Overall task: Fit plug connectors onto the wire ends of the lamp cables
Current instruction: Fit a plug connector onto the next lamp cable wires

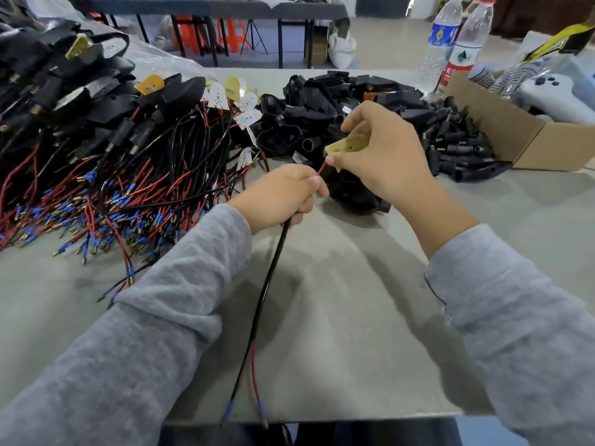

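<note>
While both hands work: counts below.
left hand [283, 194]: grips one cable [267, 284]
right hand [380, 149]: pinches one yellow board [349, 144]
bottles [463, 43]: two (labels unreadable)

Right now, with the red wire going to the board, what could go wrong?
1. The left hand pinches the red wire close to its tip; the short free end may bend or miss the yellow board in the right hand.
2. The cable trails to the table edge; its blue-tipped ends could snag or drag.
</note>
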A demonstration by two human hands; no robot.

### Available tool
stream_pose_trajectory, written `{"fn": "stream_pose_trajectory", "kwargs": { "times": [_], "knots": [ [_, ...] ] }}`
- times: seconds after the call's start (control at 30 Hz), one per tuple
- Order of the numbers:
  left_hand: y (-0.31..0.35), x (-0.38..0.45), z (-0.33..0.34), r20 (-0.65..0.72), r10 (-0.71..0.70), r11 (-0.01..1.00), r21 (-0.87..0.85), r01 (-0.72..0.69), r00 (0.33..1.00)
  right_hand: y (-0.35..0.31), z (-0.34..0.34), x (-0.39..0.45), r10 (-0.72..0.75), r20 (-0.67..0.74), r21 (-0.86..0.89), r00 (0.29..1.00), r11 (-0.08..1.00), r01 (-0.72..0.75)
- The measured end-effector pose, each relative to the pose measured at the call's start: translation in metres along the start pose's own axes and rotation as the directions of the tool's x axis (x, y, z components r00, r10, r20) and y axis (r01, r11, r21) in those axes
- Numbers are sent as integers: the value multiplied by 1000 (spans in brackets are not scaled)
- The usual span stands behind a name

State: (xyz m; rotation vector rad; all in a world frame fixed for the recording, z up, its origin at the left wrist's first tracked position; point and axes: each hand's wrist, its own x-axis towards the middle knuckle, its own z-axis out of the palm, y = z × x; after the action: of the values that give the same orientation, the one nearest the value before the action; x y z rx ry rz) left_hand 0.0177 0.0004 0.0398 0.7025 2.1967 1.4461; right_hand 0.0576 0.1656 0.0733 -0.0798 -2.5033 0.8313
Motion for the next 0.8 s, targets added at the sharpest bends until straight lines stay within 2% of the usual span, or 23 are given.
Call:
{"fn": "stream_pose_trajectory", "kwargs": {
  "times": [0.1,0.17,0.23,0.27,0.33,0.4,0.43,0.47,0.53,0.6,0.73,0.8],
  "knots": [
    [2,9,14,-100,-34,962,-274,6,994,-2,15,-3,-36,-123,-66,992,997,28],
    [4,14,21,-189,-101,893,-450,5,977,-7,28,-11,22,-226,23,974,1000,-17],
    [4,20,24,-237,-104,814,-578,-55,966,-12,38,-20,120,-268,144,956,986,-84],
    [4,22,24,-240,-78,782,-617,-90,968,-12,43,-24,155,-237,193,959,975,-110],
    [3,25,23,-245,-48,729,-672,-134,968,-13,47,-28,200,14,335,980,922,-193],
    [0,27,22,-284,-90,701,-699,-142,955,-12,49,-32,165,310,425,936,857,-292],
    [-2,28,22,-298,-108,677,-721,-149,948,-12,48,-33,145,391,432,909,843,-321],
    [-4,28,22,-300,-119,637,-754,-159,947,-11,47,-34,135,416,420,900,849,-321],
    [-7,29,21,-269,-119,560,-813,-159,956,-9,44,-33,167,376,364,912,878,-311],
    [-7,28,18,-262,-88,559,-812,-170,961,-7,38,-32,191,408,318,893,887,-335],
    [-3,28,16,-274,-17,558,-800,-218,962,-10,31,-35,139,598,192,790,932,-308],
    [-3,30,17,-282,8,583,-778,-233,959,-12,31,-39,102,710,285,697,864,-416]
  ]
}}
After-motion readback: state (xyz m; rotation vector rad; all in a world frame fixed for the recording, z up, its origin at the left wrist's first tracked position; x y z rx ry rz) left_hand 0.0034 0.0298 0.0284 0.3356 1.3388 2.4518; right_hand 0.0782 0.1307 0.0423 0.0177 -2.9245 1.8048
